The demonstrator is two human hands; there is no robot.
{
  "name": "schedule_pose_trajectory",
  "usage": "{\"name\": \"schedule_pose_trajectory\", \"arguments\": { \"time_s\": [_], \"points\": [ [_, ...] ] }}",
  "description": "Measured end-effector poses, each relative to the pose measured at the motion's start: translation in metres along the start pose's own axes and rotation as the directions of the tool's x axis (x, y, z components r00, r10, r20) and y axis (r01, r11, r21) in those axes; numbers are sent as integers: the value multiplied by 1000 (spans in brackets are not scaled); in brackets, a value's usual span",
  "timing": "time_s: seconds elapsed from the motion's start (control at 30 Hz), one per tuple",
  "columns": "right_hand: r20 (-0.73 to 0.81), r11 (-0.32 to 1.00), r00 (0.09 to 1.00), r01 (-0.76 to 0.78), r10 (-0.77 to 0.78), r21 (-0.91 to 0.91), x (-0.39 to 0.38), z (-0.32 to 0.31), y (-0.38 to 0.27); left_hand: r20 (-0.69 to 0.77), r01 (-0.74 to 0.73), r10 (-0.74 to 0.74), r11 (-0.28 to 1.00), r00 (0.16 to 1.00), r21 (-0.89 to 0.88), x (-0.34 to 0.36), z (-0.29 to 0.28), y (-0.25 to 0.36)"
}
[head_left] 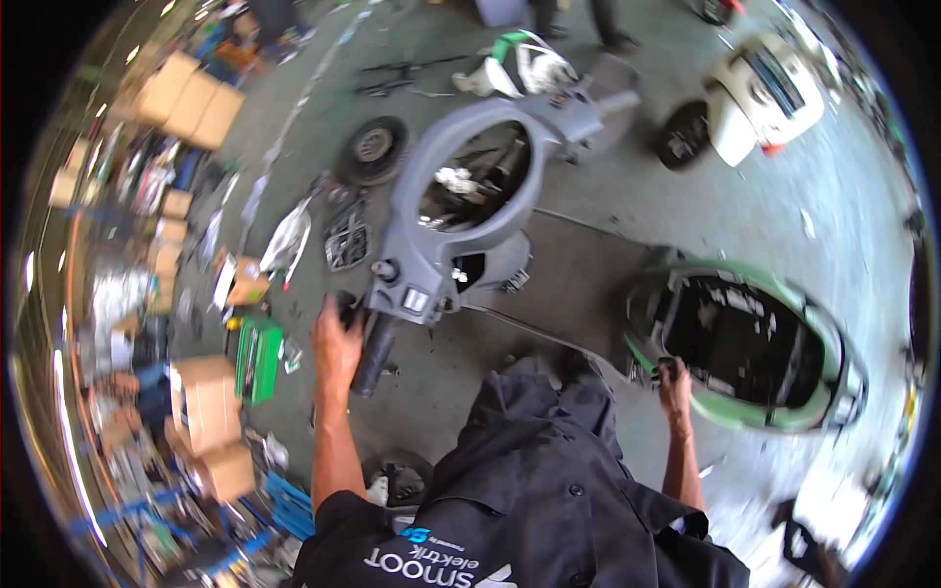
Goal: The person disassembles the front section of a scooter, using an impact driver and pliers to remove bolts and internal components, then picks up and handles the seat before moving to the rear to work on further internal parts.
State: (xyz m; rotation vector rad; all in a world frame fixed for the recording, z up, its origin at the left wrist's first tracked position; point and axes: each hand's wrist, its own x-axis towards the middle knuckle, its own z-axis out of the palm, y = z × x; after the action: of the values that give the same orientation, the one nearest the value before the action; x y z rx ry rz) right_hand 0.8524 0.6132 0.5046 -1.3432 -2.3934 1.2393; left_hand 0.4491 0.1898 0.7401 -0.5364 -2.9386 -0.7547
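Observation:
A partly stripped scooter stands before me, its grey handlebar cover (404, 211) ringing an oval opening with wires and parts inside. My left hand (336, 341) is beside the black handlebar grip (373, 361), fingers curled around something small and dark that I cannot make out. On the right, the scooter's green rear body (730, 407) surrounds a dark open cavity. My right hand (674, 390) is closed at its near edge, with the fingertips dark and blurred. Between the handlebar and the rear body lies the dark flat footboard (578, 279).
A loose wheel (374, 149) and black parts lie on the floor beyond the handlebar. Cardboard boxes (191, 106) and a green toolbox (258, 359) are at left. White-green panels (520, 67) lie at the back near another person's legs (608, 22). A white scooter (765, 103) stands at far right.

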Motion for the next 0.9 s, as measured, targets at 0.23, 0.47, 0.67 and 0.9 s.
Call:
{"name": "schedule_pose_trajectory", "arguments": {
  "time_s": [0.23,0.47,0.67,0.9],
  "points": [
    [89,680,683,730,-725,-60,240,-58,-224,-237,261,-206,938,949,229,-35,11,32],
    [451,64,335,854,-827,-517,368,-44,-396,-335,436,-371,888,866,143,-57,27,51],
    [717,46,323,925,-618,-377,452,-3,-435,-236,489,-469,872,851,29,-72,19,89],
    [823,317,239,945,-515,-76,482,19,-444,269,483,-465,876,843,1,-75,8,97]
  ]
}}
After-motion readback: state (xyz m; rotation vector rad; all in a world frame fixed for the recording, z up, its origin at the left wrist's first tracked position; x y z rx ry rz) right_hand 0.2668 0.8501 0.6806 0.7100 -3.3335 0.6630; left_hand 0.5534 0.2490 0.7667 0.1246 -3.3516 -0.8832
